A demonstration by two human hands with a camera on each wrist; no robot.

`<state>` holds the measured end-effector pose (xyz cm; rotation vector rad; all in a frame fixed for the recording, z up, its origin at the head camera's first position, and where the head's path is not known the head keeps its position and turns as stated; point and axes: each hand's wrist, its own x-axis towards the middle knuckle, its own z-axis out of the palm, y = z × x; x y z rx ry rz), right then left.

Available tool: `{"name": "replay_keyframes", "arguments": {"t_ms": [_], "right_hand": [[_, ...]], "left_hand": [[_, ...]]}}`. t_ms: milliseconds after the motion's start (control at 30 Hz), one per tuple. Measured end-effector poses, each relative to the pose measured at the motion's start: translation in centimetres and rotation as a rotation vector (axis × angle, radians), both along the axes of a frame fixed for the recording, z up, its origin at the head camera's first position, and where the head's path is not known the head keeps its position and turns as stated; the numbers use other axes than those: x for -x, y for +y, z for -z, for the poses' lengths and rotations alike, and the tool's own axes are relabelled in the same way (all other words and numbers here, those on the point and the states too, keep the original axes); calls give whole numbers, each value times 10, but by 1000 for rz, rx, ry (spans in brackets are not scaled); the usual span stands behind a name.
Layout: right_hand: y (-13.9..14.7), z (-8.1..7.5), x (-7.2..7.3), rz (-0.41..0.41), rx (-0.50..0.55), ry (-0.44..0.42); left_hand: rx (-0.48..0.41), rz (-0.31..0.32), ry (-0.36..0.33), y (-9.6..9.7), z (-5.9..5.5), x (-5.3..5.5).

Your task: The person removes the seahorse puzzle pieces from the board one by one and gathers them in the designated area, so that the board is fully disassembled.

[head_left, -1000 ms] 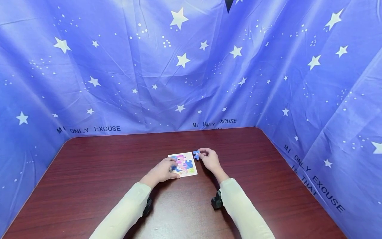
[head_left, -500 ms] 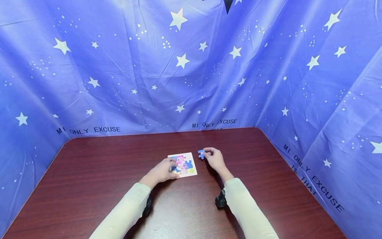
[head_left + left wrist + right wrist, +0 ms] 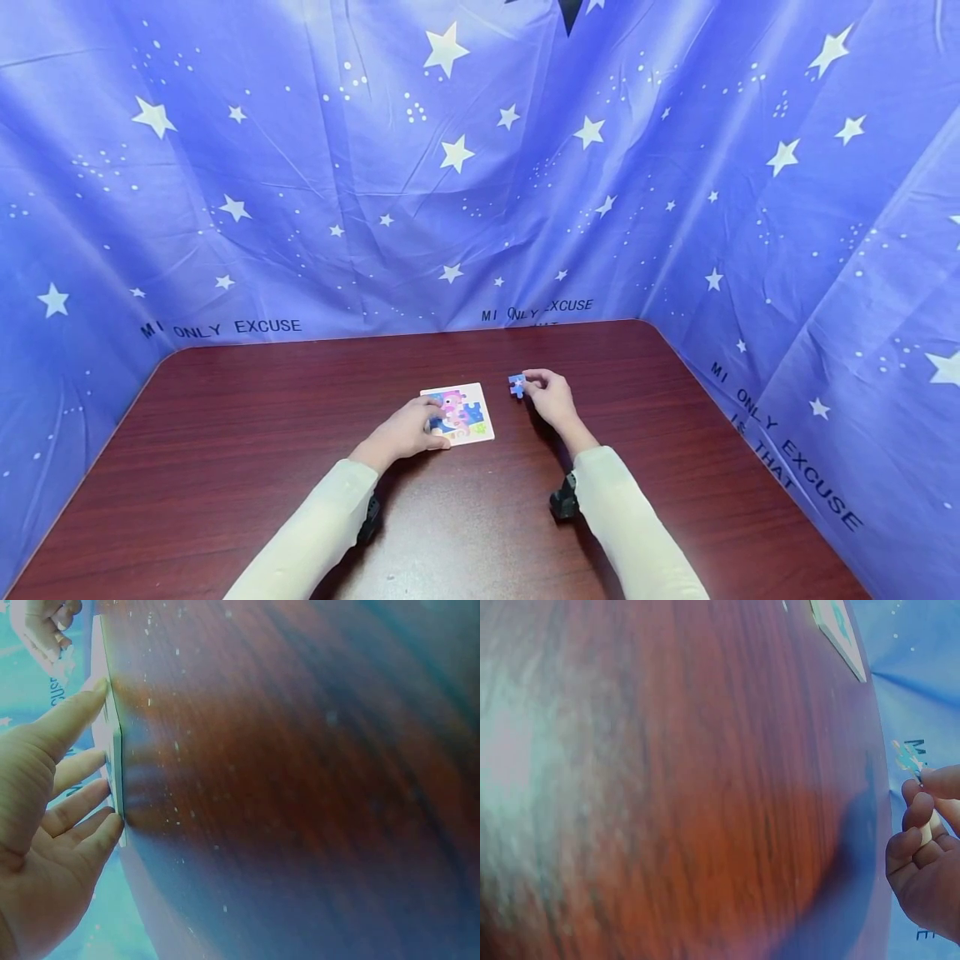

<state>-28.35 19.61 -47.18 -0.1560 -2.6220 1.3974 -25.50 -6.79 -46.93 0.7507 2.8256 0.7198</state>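
Several puzzle pieces [image 3: 473,413] inside one white tray [image 3: 476,392]

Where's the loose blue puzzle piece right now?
In the head view, the loose blue puzzle piece is pinched by the right hand, to the right of the puzzle board.

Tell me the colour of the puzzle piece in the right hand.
The puzzle piece is mostly blue with a small pale mark, clearest in the head view.
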Motion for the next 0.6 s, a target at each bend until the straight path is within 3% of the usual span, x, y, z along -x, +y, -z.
{"name": "replay_keyframes", "arguments": {"t_ms": [333, 600], "right_hand": [[14, 0, -1, 27, 15, 20], [24, -2, -4, 38, 37, -22]], "left_hand": [[-14, 13, 21, -1, 1, 0], [-6, 8, 24, -1, 1, 1]]}}
